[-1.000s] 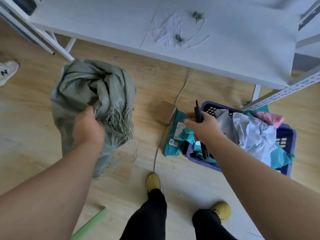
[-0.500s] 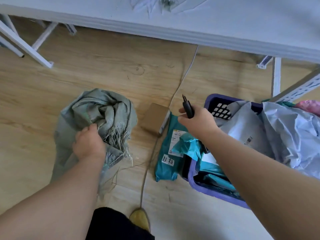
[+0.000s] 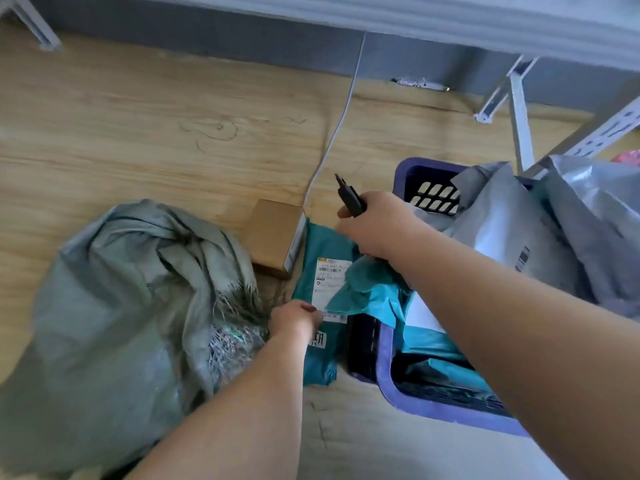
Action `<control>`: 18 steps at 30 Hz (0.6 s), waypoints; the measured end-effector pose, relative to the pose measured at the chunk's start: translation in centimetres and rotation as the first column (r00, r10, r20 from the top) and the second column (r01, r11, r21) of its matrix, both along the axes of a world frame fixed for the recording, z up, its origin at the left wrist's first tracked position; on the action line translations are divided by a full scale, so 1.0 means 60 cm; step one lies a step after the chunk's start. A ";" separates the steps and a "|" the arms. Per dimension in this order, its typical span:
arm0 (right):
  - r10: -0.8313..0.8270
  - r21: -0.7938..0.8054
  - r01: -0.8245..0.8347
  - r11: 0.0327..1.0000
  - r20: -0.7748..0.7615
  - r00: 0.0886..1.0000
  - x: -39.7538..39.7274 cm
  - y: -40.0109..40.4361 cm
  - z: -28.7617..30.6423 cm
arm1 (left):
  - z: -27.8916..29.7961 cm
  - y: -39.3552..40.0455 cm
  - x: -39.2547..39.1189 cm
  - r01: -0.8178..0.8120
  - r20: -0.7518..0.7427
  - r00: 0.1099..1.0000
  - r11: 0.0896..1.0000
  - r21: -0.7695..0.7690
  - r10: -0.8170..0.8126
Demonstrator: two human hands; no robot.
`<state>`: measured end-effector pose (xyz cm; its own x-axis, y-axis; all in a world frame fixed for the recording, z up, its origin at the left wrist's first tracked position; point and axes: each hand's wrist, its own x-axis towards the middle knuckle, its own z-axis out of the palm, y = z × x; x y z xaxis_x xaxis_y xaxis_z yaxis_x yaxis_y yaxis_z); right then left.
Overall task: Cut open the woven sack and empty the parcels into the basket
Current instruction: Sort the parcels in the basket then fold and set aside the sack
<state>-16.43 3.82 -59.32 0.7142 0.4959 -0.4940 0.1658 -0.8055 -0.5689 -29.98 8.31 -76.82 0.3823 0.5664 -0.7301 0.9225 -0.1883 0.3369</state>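
The grey-green woven sack [image 3: 114, 306] lies crumpled on the wooden floor at the left, its frayed cut edge facing right. A teal parcel [image 3: 322, 244] with a white label lies on the floor against the purple basket [image 3: 433, 407]. My left hand [image 3: 294, 320] is on that parcel's left edge, fingers curled onto it. My right hand [image 3: 381, 226] hovers over the basket's left rim, shut on a black cutter [image 3: 349, 197] pointing up and left. Grey parcels [image 3: 512, 237] and teal ones fill the basket.
A small cardboard box [image 3: 273, 233] lies on the floor between the sack and the teal parcel. A white cable [image 3: 339, 123] runs across the floor towards the wall. White table legs [image 3: 519, 126] stand behind the basket, under the table edge [image 3: 450, 19].
I have bent lower towards the floor. My left hand has let go of the sack, which now lies on the floor, and moved right onto the teal parcel. The right hand still holds the cutter.
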 end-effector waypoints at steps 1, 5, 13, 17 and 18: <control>0.000 0.008 0.000 1.000 0.002 1.000 -0.002 -0.003 -0.002 | -0.018 -0.009 -0.007 -0.003 -0.002 1.000 0.998 -0.061 0.003; 0.004 0.055 -0.006 0.998 0.026 1.000 -0.004 -0.016 0.000 | -0.141 0.015 0.029 -0.217 -0.003 0.973 0.906 -0.364 0.232; -0.028 0.163 0.023 0.986 0.030 0.999 -0.014 -0.041 0.006 | 0.033 0.003 0.025 -0.288 0.250 0.910 0.938 -0.195 0.331; -0.094 0.264 0.089 0.960 0.006 0.996 -0.008 -0.048 0.017 | 0.137 0.053 0.074 -0.215 0.491 0.846 0.976 -0.040 0.206; -0.115 0.304 0.109 0.946 0.002 0.993 -0.005 -0.050 0.024 | 0.169 0.066 0.085 -0.202 0.537 0.833 0.977 0.073 0.132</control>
<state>-16.75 0.80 -57.90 0.7816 0.5365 -0.3182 0.0984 -0.6097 -0.7865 -24.89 12.29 -66.70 0.5799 0.7271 -0.3675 0.6335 -0.1190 0.7645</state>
